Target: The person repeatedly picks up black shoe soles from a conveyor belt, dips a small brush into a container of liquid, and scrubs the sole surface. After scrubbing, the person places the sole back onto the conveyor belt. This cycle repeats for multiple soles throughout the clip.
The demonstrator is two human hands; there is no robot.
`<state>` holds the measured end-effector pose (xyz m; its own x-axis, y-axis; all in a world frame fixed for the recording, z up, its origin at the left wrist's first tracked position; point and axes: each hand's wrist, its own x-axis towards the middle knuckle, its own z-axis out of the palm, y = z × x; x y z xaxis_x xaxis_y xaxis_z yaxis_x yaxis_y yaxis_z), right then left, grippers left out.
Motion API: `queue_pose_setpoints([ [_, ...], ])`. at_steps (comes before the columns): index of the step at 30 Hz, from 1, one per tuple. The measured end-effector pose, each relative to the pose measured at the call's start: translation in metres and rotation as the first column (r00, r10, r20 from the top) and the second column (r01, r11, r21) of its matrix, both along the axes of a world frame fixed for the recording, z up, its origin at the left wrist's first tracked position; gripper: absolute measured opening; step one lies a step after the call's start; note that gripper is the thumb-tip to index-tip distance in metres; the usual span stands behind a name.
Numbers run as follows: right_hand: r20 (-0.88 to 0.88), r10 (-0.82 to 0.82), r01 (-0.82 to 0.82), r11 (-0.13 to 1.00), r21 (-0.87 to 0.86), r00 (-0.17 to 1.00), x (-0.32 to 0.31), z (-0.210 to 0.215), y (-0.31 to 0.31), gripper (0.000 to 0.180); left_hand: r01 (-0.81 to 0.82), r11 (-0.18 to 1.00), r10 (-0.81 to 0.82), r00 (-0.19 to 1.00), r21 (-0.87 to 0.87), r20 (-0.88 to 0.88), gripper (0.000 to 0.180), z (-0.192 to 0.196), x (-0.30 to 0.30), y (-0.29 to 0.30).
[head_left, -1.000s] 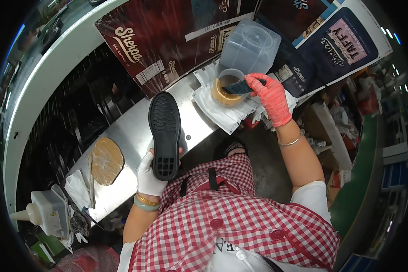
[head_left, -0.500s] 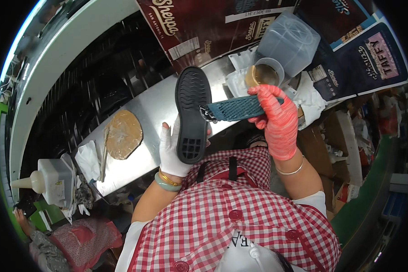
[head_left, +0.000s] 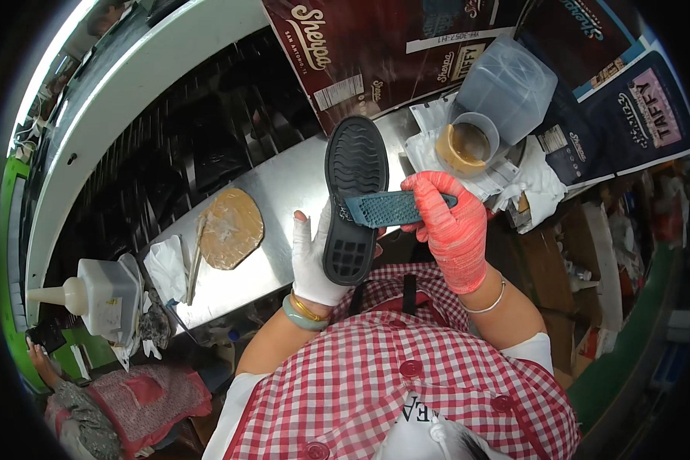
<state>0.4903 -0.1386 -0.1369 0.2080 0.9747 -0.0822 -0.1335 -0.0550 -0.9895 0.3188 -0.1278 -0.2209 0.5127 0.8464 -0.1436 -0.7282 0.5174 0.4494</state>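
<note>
A black shoe sole [head_left: 356, 165] stands on end in front of me, its cavity side with wavy ridges and a square grid facing me. My left hand [head_left: 314, 264], in a white glove with bare fingertips, is closed around its lower part from behind; some fingers are hidden by the sole. My right hand [head_left: 456, 234], in a red-and-white knit glove, grips a flat teal brush [head_left: 387, 208] with a cross-hatched handle. Its far end touches the middle of the sole, where a few pale marks show. The bristles themselves are hard to make out.
A shiny metal table [head_left: 280, 195] bears a taped brown disc [head_left: 232, 228] and a white cloth [head_left: 165, 264]. At left is a nozzle bottle [head_left: 107, 299]; at right, a cup [head_left: 466, 146] and clear tub [head_left: 506, 80]. Beyond lies a dark conveyor [head_left: 184, 130]. Another person [head_left: 142, 402] is lower left.
The whole scene has shifted rightward in view. The brush's end has moved from the sole's right edge, where dark bristles showed, onto the middle of the sole. Both hands keep their holds.
</note>
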Motion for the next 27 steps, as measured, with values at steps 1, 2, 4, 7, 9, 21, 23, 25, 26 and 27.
queue_pose_setpoints([
  [1, 0.0, 0.005, -0.005, 1.0, -0.009, 1.0, -0.002, 0.0, -0.002, 0.025, -0.014, 1.0, 0.015, 1.0, -0.012, 0.026, 0.079, -0.003, 0.0, 0.002],
  [2, -0.018, 0.002, -0.003, 1.0, -0.019, 1.0, -0.005, 0.001, -0.005, 0.024, -0.029, 0.999, 0.03, 0.998, -0.024, 0.052, 0.079, -0.004, 0.0, 0.004],
  [4, -0.001, 0.018, -0.018, 0.999, -0.032, 1.0, -0.008, 0.0, -0.01, 0.025, -0.072, 0.996, 0.073, 0.997, -0.048, 0.004, 0.078, 0.005, 0.004, 0.005],
  [7, 0.008, 0.05, -0.05, 0.998, -0.043, 0.999, -0.013, 0.003, -0.016, 0.024, -0.077, 0.997, 0.078, 0.995, -0.023, 0.059, 0.076, 0.007, 0.003, 0.009],
  [9, 0.011, 0.074, -0.073, 0.996, -0.046, 0.997, -0.016, 0.006, -0.019, 0.024, -0.078, 0.997, 0.079, 0.989, -0.01, 0.123, 0.075, 0.005, 0.003, 0.011],
  [21, 0.239, 0.434, -0.424, 0.901, -0.095, 0.869, 0.002, 0.016, -0.012, 0.018, 0.131, 0.981, -0.115, 0.987, -0.145, 0.112, 0.08, 0.014, -0.006, 0.009],
  [23, 0.294, 0.486, -0.486, 0.871, -0.079, 0.823, 0.004, 0.018, -0.008, 0.02, 0.206, 0.963, -0.185, 0.974, -0.174, 0.128, 0.082, 0.013, -0.009, 0.01],
  [25, 0.326, 0.533, -0.539, 0.838, -0.08, 0.78, 0.006, 0.02, -0.003, 0.022, 0.244, 0.956, -0.239, 0.97, -0.165, 0.049, 0.084, 0.014, -0.009, 0.01],
  [26, 0.33, 0.556, -0.562, 0.822, -0.088, 0.762, 0.007, 0.021, 0.0, 0.023, 0.264, 0.951, -0.266, 0.964, -0.162, 0.011, 0.085, 0.016, -0.008, 0.011],
  [27, 0.334, 0.579, -0.584, 0.806, -0.095, 0.744, 0.007, 0.024, 0.003, 0.024, 0.291, 0.943, -0.301, 0.953, -0.162, -0.04, 0.086, 0.018, -0.009, 0.011],
])
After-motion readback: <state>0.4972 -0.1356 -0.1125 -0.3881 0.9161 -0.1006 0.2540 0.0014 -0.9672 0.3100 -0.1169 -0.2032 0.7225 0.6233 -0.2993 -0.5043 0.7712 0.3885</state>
